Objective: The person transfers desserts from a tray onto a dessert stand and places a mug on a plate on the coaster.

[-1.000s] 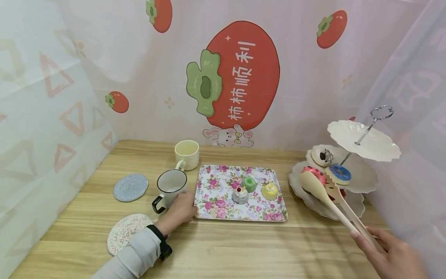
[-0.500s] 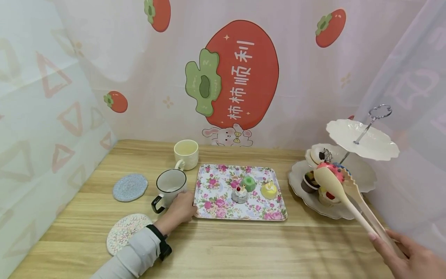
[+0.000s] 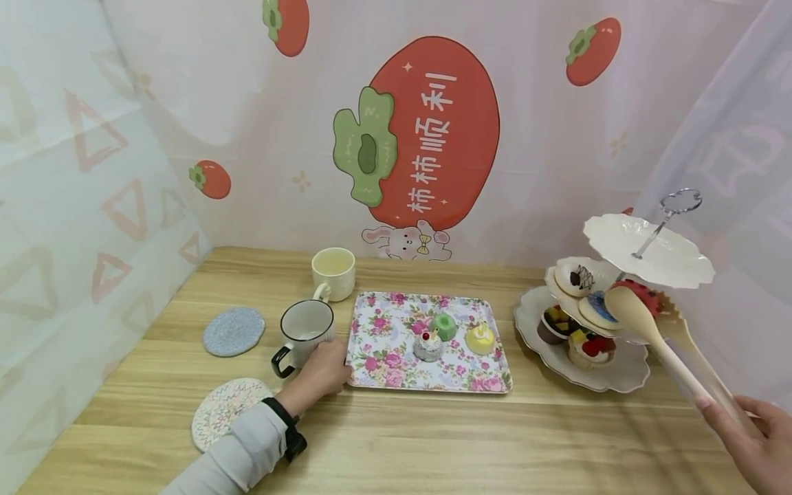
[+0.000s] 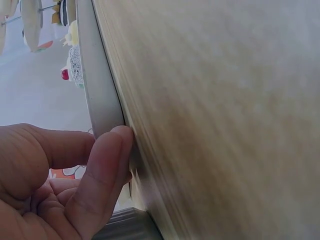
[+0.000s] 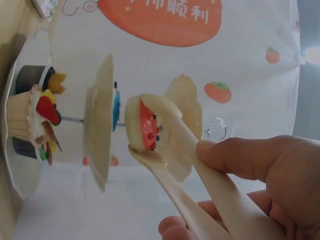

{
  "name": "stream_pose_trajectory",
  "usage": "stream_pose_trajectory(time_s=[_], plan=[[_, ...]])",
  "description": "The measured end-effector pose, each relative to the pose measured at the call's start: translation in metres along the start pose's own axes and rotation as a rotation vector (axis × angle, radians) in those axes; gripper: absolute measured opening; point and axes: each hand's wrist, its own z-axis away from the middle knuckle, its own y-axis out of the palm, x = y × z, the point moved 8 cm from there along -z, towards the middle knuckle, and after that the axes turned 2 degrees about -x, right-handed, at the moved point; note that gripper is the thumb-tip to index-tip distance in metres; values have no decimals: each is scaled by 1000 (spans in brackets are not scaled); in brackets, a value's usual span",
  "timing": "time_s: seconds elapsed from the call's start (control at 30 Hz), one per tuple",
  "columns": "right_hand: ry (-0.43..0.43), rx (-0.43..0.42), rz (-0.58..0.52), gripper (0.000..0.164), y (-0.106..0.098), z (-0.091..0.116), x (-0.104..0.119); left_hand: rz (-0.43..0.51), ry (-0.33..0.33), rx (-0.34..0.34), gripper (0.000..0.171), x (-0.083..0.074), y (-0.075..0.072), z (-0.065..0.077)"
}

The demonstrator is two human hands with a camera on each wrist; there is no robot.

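In the head view my right hand [image 3: 757, 440] grips cream-coloured tongs [image 3: 671, 361]. Between their tips is a doughnut [image 5: 148, 127] with red dotted icing, seen side-on in the right wrist view. It hangs between the top plate [image 3: 674, 265] and middle plate [image 5: 97, 125] of a tiered stand, apart from the middle one as far as I see. A blue-iced doughnut [image 3: 597, 311] and a white one [image 3: 572, 278] sit on the middle plate. My left hand [image 3: 322, 369] pinches the left edge of a floral tray [image 3: 377, 344], thumb and forefinger at its rim [image 4: 102, 95].
On the tray stand a grey cake [image 3: 427, 347], a green one [image 3: 443, 326] and a yellow one [image 3: 480, 339]. The lowest plate [image 3: 526, 323] bears small filled cups. A black-rimmed mug [image 3: 303, 330], a cream mug [image 3: 334, 275] and two coasters [image 3: 234, 331] lie left.
My right hand has moved right with the tongs, carrying the red doughnut from above the lowest plate to above the middle plate. My left hand stays at the tray.
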Motion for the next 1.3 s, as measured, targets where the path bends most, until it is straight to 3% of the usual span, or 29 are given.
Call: stream_pose_trajectory(time_s=[0.1, 0.23, 0.3, 0.37, 0.4, 0.43, 0.63, 0.67, 0.73, 0.77, 0.83, 1.03, 1.3], plan=[[11, 15, 25, 59, -1, -9, -8, -1, 1, 1, 11, 0, 0, 0], [52, 16, 27, 59, -1, -25, -39, 0, 8, -1, 11, -1, -1, 0], [64, -8, 21, 45, -1, -33, -60, 0, 8, -5, 11, -1, -2, 0], [85, -1, 17, 45, 0, -38, -68, 0, 7, -7, 11, -2, -2, 0], [103, 12, 17, 53, 1, -40, -67, 0, 7, -8, 12, -2, -2, 0], [94, -7, 18, 39, 0, -42, -71, -1, 7, -8, 12, -2, -2, 0], [139, -1, 41, 41, 2, -45, -58, 8, -1, -6, 12, -2, -1, 1], [152, -7, 72, 50, 3, -46, -56, 9, -3, -4, 12, -2, 0, 1], [152, -12, 126, 50, 4, -48, -59, 10, -8, 0, 12, -1, 0, 2], [157, 11, 153, 63, 6, -48, -56, 11, -9, 2, 12, -1, 0, 2], [162, 17, 197, 65, 7, -49, -54, 9, -8, 0, 12, -2, -1, 1], [95, 57, 256, 63, 10, -47, -29, 12, -4, -3, 12, -2, -2, 1], [-75, 50, 324, 53, 16, -47, -12, 10, 7, -4, 14, -2, -2, 2]])
